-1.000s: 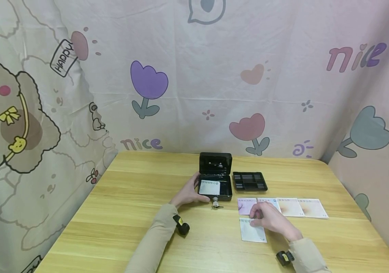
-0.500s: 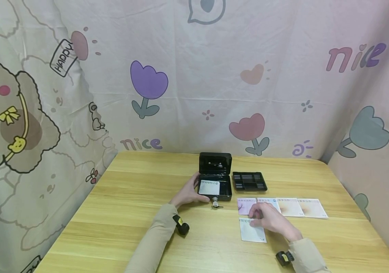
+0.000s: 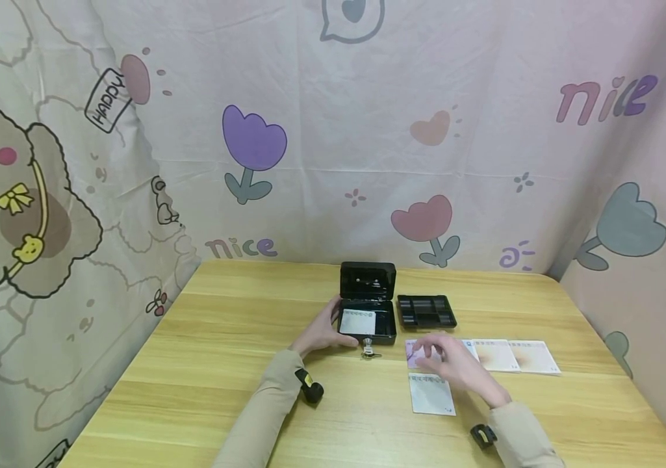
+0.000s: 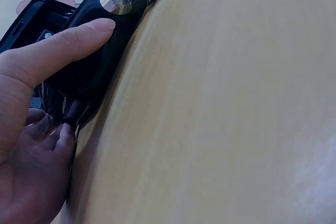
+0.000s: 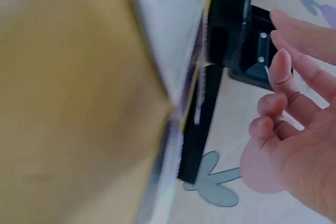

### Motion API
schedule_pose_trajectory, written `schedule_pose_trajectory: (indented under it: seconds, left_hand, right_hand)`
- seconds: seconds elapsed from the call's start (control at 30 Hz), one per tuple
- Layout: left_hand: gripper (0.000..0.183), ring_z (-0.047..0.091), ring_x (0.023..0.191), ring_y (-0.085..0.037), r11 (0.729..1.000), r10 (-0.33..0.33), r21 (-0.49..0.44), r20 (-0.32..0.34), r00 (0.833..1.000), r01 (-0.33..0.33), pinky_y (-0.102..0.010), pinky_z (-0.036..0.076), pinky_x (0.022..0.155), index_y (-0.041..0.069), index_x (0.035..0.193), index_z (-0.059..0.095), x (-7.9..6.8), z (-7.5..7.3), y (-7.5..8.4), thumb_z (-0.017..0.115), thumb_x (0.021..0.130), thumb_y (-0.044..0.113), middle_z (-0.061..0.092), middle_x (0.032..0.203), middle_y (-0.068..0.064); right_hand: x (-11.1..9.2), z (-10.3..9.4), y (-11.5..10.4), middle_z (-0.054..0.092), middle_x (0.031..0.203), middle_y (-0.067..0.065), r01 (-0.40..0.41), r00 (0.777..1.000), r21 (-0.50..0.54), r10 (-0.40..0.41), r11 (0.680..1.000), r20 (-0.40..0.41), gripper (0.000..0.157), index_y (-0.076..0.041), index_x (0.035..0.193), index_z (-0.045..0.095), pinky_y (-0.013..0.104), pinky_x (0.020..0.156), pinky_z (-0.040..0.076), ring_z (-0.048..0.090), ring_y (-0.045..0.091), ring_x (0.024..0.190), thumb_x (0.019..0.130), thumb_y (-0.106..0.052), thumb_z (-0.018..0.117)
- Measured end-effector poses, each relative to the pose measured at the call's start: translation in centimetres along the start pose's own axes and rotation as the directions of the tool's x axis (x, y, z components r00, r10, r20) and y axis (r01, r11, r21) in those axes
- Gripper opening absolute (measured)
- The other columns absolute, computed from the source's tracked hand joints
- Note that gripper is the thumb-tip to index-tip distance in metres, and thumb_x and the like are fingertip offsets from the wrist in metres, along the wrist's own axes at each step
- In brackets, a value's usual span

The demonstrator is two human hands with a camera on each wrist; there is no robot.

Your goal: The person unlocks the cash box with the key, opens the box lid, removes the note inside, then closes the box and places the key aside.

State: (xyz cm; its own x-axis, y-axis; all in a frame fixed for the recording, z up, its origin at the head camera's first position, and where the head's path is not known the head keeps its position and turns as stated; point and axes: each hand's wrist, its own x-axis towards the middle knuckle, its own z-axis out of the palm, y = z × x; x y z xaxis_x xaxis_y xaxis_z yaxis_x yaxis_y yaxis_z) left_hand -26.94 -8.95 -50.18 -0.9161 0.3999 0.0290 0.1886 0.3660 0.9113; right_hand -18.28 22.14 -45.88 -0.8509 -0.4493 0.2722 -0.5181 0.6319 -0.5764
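A black cash box [image 3: 388,320] stands with its lid [image 3: 368,279] raised and a pale greenish banknote [image 3: 358,322] inside. My left hand [image 3: 322,330] grips its left front corner; in the left wrist view the thumb [image 4: 79,40] lies along the front beside the lock [image 4: 116,1]. My right hand [image 3: 455,361], fingers loosely bent and holding nothing, hovers over the left end of a row of banknotes. It partly covers a purple banknote [image 3: 411,352] and a bluish one. Below the row lies a stack of pale greenish banknotes [image 3: 433,398].
Keys [image 3: 370,355] hang from the box's front lock. A black compartment tray [image 3: 426,325] sits right of the box. Two brownish banknote stacks [image 3: 496,357] continue the row to the right. A printed cloth [image 3: 309,214] hangs behind the table [image 3: 192,377].
My right hand has risen off the pale greenish banknotes and shifted slightly up and left, over the purple one. The left hand stays on the cash box.
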Motion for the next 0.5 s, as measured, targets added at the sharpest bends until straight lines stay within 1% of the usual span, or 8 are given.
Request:
schedule_pose_trajectory:
  seconds: [0.1,0.17,0.23,0.3,0.4,0.5]
  left_hand:
    - [0.125,0.026,0.152,-0.044,1.0,0.0,0.002,0.0,1.0,0.0,-0.05,0.027,0.126,-0.003,0.16,0.009,0.0,0.0,0.0,0.092,0.069,0.015,0.013,0.167,-0.026]
    - [0.125,0.026,0.152,-0.044,1.0,-0.004,0.007,0.001,1.0,0.004,-0.051,0.027,0.126,-0.003,0.16,0.008,0.0,0.0,0.0,0.093,0.069,0.017,0.013,0.167,-0.025]
    - [0.125,0.026,0.152,-0.043,1.0,-0.009,0.012,0.0,1.0,0.009,-0.05,0.028,0.126,-0.002,0.16,0.008,0.0,0.0,0.0,0.093,0.069,0.017,0.012,0.168,-0.025]
    - [0.125,0.027,0.152,-0.044,1.0,-0.002,0.014,0.0,1.0,0.002,-0.05,0.028,0.126,-0.003,0.16,0.009,0.1,0.0,0.0,0.093,0.069,0.017,0.013,0.167,-0.026]
    - [0.123,0.027,0.152,-0.044,1.0,0.001,0.007,-0.002,1.0,-0.001,-0.05,0.028,0.126,-0.004,0.159,0.01,0.1,0.1,0.0,0.092,0.07,0.015,0.014,0.167,-0.027]
    - [0.121,0.026,0.152,-0.043,1.0,-0.008,-0.005,-0.007,1.0,0.008,-0.049,0.027,0.127,-0.003,0.159,0.01,0.0,0.0,0.1,0.091,0.071,0.015,0.015,0.167,-0.026]
  right_hand:
    - [0.8,-0.2,-0.7,0.063,0.083,-0.008,0.038,0.999,0.009,-0.038,0.999,-0.018,0.018,-0.008,0.105,0.073,0.018,0.063,0.047,0.051,0.003,0.075,0.086,-0.009,0.076]
    - [1.4,-0.3,-1.1,0.068,0.089,-0.004,0.07,0.997,0.015,-0.07,0.997,-0.025,0.021,-0.008,0.108,0.073,0.021,0.069,0.052,0.058,0.007,0.081,0.087,-0.009,0.075]
    - [2.1,-0.3,-1.4,0.072,0.097,0.002,0.105,0.994,0.017,-0.104,0.994,-0.024,0.022,-0.007,0.11,0.072,0.027,0.076,0.058,0.064,0.014,0.088,0.088,-0.009,0.075]
    - [2.9,-0.4,-1.7,0.074,0.104,0.008,0.124,0.992,0.031,-0.124,0.992,-0.005,0.025,-0.004,0.114,0.07,0.034,0.083,0.061,0.067,0.022,0.093,0.089,-0.009,0.074]
    - [4.3,-0.5,-2.0,0.073,0.113,0.014,0.115,0.992,0.057,-0.118,0.992,0.039,0.029,-0.003,0.118,0.068,0.042,0.09,0.061,0.068,0.028,0.101,0.091,-0.011,0.073]
    - [5.9,-0.5,-2.1,0.071,0.12,0.017,0.072,0.991,0.094,-0.082,0.993,0.102,0.032,-0.005,0.123,0.067,0.047,0.096,0.059,0.067,0.03,0.107,0.093,-0.017,0.071]
